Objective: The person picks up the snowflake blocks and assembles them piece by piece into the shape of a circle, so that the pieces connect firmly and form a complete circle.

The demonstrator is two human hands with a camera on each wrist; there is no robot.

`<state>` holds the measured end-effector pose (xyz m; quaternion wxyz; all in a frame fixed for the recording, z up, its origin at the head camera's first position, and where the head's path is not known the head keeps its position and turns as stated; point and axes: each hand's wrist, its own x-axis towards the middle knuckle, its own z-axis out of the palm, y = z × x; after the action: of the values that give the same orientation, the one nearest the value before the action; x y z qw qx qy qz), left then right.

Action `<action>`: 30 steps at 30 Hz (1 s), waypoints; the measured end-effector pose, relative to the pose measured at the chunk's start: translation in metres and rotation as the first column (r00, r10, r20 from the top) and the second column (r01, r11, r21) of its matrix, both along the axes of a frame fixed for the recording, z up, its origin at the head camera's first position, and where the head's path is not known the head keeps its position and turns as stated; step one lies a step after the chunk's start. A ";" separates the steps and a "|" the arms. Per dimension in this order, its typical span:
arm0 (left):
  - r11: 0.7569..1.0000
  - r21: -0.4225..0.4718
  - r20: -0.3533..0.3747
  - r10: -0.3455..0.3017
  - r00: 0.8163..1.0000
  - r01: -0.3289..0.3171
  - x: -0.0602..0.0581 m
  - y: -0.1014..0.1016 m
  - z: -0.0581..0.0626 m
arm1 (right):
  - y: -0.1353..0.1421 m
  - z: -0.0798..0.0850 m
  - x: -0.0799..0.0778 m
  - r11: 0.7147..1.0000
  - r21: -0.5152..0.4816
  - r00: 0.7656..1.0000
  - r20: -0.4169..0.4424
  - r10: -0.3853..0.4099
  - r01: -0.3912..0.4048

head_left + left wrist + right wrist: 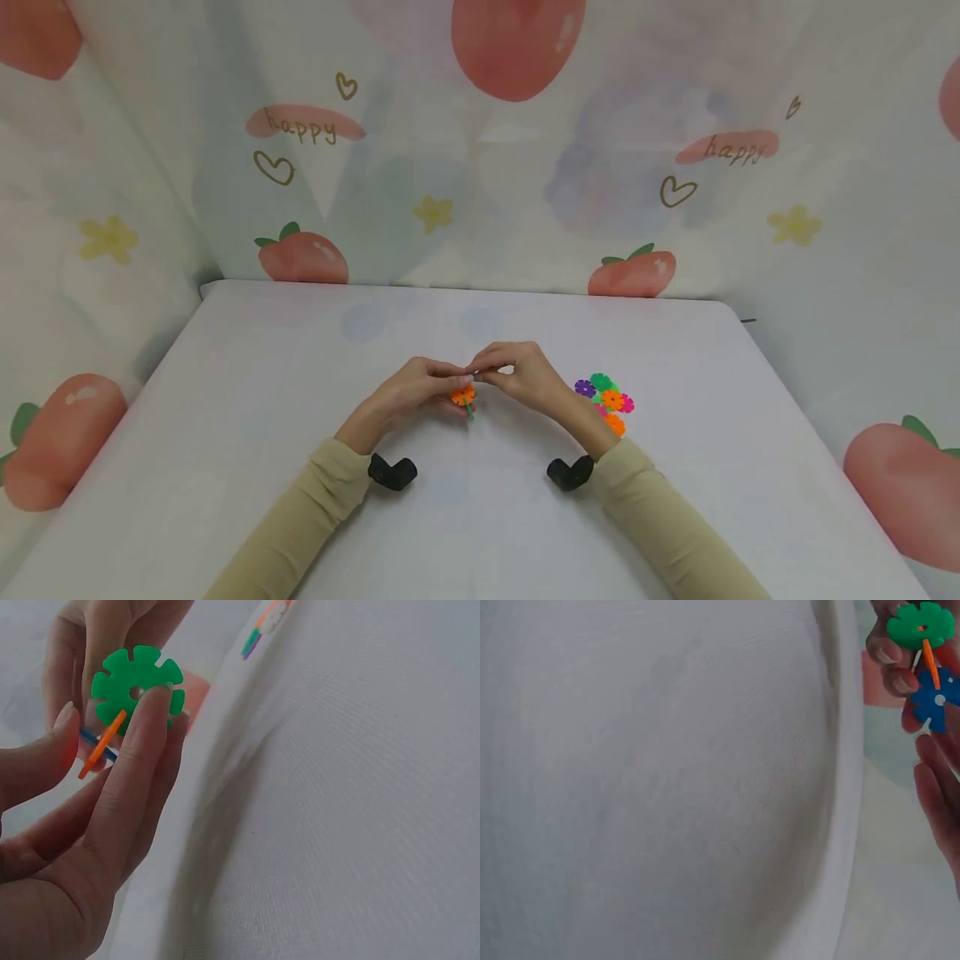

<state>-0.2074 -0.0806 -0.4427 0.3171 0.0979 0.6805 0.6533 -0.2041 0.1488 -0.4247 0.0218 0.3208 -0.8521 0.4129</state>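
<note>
Over the middle of the table, both hands meet around a few slotted, flower-shaped plastic discs. My left hand [420, 387] grips an orange disc [463, 395] and a green disc [124, 679], which stand at an angle to each other and look joined at their slots. Fingers of my right hand [528, 371] pinch a blue disc [930, 709]. That blue disc touches the orange one's edge in the right wrist view; whether their slots are engaged I cannot tell. In the left wrist view the blue disc shows only as a thin edge behind the orange.
Right of the right forearm, several loose discs lie in a small heap: a purple disc [585, 388], a green disc [601, 381], an orange disc [612, 400] and others. A white cloth covers the table [465, 525]. Patterned curtain [480, 167] hangs behind and at both sides.
</note>
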 end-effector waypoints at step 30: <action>0.990 0.050 0.017 0.129 0.991 -0.130 0.004 -0.007 0.000 | 0.137 -0.001 0.011 0.862 0.458 0.946 0.117 -0.302 0.218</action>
<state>-0.2034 -0.0873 -0.4432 0.2761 0.0569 0.6661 0.6905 -0.1927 0.2859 -0.4253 -0.0746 0.1594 -0.9569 0.2311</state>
